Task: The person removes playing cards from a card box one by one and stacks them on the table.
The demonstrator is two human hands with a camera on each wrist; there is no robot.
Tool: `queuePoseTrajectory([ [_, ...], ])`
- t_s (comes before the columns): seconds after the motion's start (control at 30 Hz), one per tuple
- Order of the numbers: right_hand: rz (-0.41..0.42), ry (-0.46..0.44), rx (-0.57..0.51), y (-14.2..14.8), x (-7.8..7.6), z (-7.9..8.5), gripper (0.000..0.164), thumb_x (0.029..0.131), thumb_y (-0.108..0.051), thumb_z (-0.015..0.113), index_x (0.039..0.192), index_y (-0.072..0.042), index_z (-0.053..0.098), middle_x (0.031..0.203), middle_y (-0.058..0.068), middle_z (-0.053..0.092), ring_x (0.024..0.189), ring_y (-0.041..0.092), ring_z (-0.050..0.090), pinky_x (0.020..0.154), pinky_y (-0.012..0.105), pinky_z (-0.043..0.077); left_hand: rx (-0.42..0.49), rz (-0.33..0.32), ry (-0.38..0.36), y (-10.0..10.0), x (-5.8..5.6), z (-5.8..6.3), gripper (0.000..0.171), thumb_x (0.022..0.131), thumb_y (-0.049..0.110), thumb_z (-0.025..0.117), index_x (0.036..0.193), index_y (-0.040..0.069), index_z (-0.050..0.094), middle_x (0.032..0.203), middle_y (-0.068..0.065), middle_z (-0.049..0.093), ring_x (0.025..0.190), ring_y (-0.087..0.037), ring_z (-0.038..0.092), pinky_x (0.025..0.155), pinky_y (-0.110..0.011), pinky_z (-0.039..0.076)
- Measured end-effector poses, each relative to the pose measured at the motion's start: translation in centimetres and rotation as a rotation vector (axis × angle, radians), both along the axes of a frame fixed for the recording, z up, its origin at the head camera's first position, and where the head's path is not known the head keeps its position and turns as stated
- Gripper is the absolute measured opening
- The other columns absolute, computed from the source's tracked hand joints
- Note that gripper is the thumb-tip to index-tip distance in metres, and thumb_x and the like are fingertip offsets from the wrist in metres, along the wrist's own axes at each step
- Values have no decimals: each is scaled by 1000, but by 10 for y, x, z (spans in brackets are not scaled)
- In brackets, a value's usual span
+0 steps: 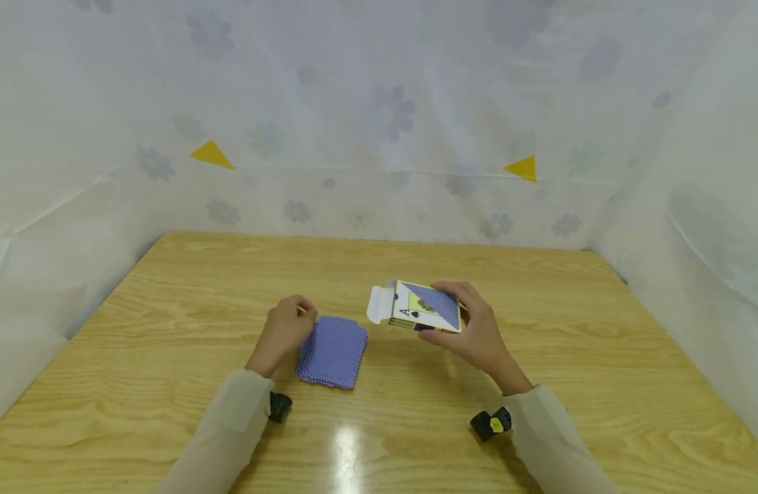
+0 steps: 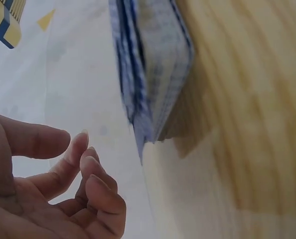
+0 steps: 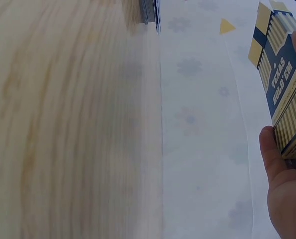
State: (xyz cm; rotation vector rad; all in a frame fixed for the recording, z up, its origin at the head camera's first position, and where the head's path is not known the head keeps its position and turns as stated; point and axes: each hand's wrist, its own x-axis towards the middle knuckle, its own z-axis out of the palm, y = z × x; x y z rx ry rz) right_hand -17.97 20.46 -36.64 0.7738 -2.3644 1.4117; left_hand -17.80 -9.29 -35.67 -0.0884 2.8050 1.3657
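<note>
A deck of playing cards [image 1: 333, 351] with blue patterned backs lies in an uneven stack on the table. My left hand [image 1: 287, 328] is at the deck's upper left corner. In the left wrist view its fingers [image 2: 105, 199] are loosely curled, apart from the cards [image 2: 160, 55], and hold nothing. Above the table to the right, my right hand [image 1: 480, 336] grips the card box [image 1: 428, 309] between thumb and fingers. The box's end flap [image 1: 380, 304] stands open and points left. "Texas Hold 'Em" is printed on its side in the right wrist view; whether cards are inside cannot be seen.
The wooden table [image 1: 243, 274] bears the deck. Pale flowered cloth [image 1: 379, 103] hangs behind and at both sides, with a left yellow triangle [image 1: 212, 154] and a right yellow triangle [image 1: 522, 169] on it. Black wrist cameras sit below both wrists.
</note>
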Motion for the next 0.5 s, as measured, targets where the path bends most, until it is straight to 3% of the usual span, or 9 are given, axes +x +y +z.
queuePoseTrajectory([
  [0.2,9,-12,5,-3,3,1,65,71,-1,82,129,-8,54,123,12,53,91,11,46,61,19,43,53,-10,38,7,2,9,25,93,11,45,108,-2,60,94,-16,62,73,-19,54,57,-26,42],
  [0.27,16,-1,8,0,-3,-6,66,71,-5,83,130,-12,54,123,9,53,90,12,46,60,19,42,79,-16,57,11,4,14,24,92,9,45,108,-1,59,94,-15,61,72,-18,53,58,-26,41],
  [0.5,38,-4,18,-2,-2,-8,65,71,-5,83,129,-12,54,122,10,53,88,12,46,59,19,43,201,-45,111,27,12,27,19,92,5,49,105,-1,60,90,-12,59,72,-16,51,62,-25,42],
])
